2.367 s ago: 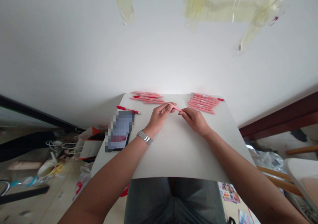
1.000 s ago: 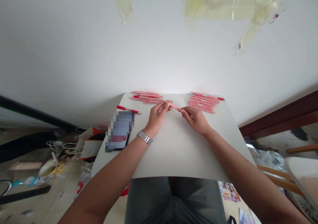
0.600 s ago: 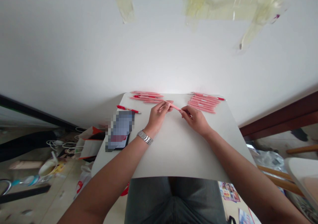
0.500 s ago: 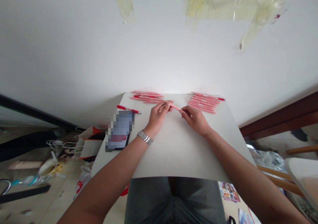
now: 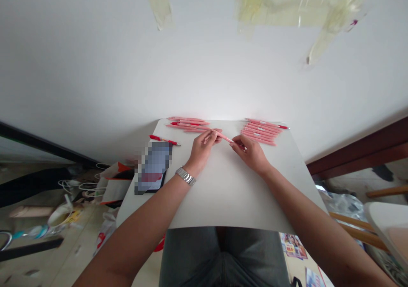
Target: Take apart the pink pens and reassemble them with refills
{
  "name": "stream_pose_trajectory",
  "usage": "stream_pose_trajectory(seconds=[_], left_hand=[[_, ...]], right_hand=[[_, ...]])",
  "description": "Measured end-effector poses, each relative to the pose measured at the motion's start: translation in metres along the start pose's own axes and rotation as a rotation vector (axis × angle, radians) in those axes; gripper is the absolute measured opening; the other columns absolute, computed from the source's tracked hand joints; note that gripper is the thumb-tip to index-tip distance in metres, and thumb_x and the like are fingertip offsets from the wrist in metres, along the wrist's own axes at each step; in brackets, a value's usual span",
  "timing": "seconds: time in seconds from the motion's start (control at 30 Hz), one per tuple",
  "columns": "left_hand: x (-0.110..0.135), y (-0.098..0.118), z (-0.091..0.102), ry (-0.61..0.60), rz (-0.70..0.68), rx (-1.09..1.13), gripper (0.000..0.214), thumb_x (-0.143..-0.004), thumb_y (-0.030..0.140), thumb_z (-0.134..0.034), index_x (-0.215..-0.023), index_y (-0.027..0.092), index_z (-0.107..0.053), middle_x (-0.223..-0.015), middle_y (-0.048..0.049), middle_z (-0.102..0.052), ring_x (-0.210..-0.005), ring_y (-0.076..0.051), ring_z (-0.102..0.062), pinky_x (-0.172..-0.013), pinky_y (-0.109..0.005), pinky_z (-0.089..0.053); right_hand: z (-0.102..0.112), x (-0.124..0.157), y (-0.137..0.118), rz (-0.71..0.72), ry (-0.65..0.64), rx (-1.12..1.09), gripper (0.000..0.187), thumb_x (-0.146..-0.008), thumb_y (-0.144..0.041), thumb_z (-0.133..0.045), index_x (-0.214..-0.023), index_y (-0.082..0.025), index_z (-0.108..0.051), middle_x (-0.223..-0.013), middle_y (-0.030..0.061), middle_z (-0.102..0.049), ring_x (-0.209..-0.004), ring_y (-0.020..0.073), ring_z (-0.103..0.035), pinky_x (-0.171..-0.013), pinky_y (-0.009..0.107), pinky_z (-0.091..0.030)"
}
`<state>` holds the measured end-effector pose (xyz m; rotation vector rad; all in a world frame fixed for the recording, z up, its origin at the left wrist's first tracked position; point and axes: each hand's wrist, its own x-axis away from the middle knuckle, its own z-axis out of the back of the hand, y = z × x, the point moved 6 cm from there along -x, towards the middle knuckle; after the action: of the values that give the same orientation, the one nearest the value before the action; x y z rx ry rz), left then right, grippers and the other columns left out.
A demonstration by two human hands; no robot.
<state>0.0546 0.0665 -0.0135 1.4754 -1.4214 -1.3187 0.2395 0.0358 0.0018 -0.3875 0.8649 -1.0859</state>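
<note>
A slim pink pen (image 5: pixel 223 136) is stretched between my two hands over the far part of the white table (image 5: pixel 216 193). My left hand (image 5: pixel 201 147) pinches its upper left end, and a metal-band watch sits on that wrist. My right hand (image 5: pixel 251 153) has its thumb and fingers closed on the lower right end, where a pale bit shows by the fingertips. Several pink pens (image 5: pixel 188 120), a red one among them, lie beyond my left hand. To the right, several more pink pens (image 5: pixel 261 132) lie side by side, close behind my right hand.
A phone (image 5: pixel 154 166) with a blurred-out screen lies at the table's left edge, below a red pen (image 5: pixel 165 140). The white wall (image 5: pixel 204 66) rises right behind the table. Bags (image 5: pixel 116 181) stand on the floor at left; a wooden chair (image 5: pixel 360 232) is at right.
A pale bit now shows on the pen by my right fingertips, and a thin end appears under that hand. Both hands otherwise stay almost in place.
</note>
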Motion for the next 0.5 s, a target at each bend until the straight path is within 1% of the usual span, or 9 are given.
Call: stream_pose_trajectory(seconds=[0.13, 0.27, 0.37, 0.5], left_hand=[[-0.0008, -0.0014, 0.0014, 0.009, 0.005, 0.018, 0.037, -0.093, 0.051, -0.072, -0.108, 0.018, -0.079, -0.118, -0.0109, -0.074, -0.096, -0.017, -0.069, -0.099, -0.037, -0.058], [-0.0020, -0.0016, 0.0039, 0.024, 0.001, 0.032, 0.036, -0.092, 0.051, -0.073, -0.101, 0.016, -0.080, -0.123, -0.0122, -0.073, -0.098, -0.017, -0.069, -0.099, -0.037, -0.058], [-0.0020, -0.0009, 0.0038, 0.021, 0.004, 0.026, 0.038, -0.092, 0.052, -0.073, -0.103, 0.017, -0.080, -0.124, -0.0122, -0.073, -0.099, -0.018, -0.070, -0.099, -0.037, -0.058], [-0.0010, 0.0011, 0.0029, 0.021, 0.001, 0.027, 0.039, -0.092, 0.053, -0.073, -0.106, 0.017, -0.079, -0.124, -0.0120, -0.073, -0.099, -0.018, -0.070, -0.099, -0.036, -0.057]], right_hand=[[0.0002, 0.0009, -0.0014, -0.001, -0.013, -0.017, 0.031, -0.103, -0.051, -0.054, -0.102, -0.022, -0.065, -0.082, 0.0041, -0.070, -0.069, 0.0171, -0.060, -0.065, 0.029, -0.046], [0.0002, 0.0013, -0.0026, -0.018, -0.047, -0.042, 0.033, -0.106, -0.051, -0.050, -0.108, -0.022, -0.066, -0.084, 0.0050, -0.072, -0.072, 0.0180, -0.065, -0.068, 0.030, -0.047], [-0.0001, 0.0009, -0.0037, -0.013, -0.062, -0.053, 0.036, -0.107, -0.052, -0.048, -0.102, -0.022, -0.068, -0.081, 0.0048, -0.072, -0.070, 0.0180, -0.064, -0.066, 0.030, -0.046], [0.0007, 0.0005, -0.0043, -0.004, -0.045, -0.046, 0.035, -0.106, -0.051, -0.050, -0.097, -0.022, -0.068, -0.079, 0.0037, -0.072, -0.068, 0.0169, -0.063, -0.065, 0.029, -0.045]])
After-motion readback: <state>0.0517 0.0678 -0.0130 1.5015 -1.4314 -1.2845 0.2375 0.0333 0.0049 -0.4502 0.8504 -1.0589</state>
